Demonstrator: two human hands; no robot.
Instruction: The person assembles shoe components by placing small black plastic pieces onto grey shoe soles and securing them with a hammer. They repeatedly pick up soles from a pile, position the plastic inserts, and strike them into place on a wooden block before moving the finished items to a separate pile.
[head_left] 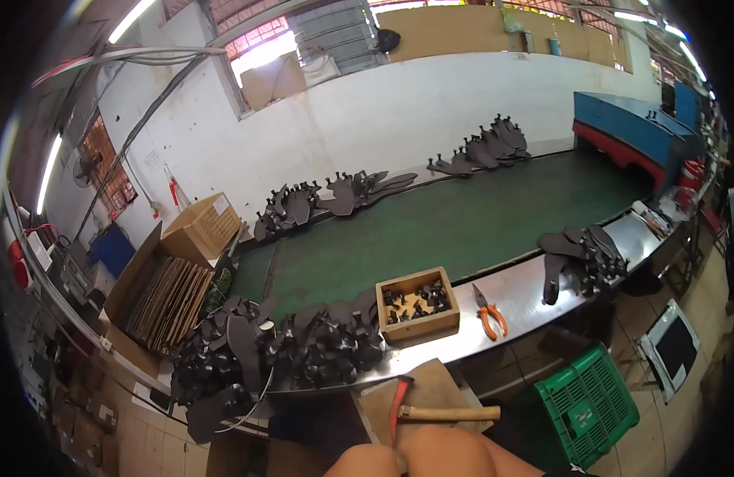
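Note:
Neither of my hands shows; only what look like my bare knees (446, 455) come in at the lower edge. Just beyond them a hammer (450, 413) with a red head and wooden handle lies across a brown board (431, 380). On the metal ledge stands a wooden box (419, 330) holding small black parts. To its right lie pliers (489, 312) with orange handles. Left of the box, dark shoe soles (244, 350) with black heels are heaped along the ledge. A smaller pile of soles (582, 250) rests farther right.
A green conveyor belt (431, 230) runs beyond the ledge, with more soles (486, 147) along its far side. A blue machine housing (629, 127) covers its right end. Cardboard sheets (172, 298) fill a carton at left. A green plastic crate (586, 405) sits at lower right.

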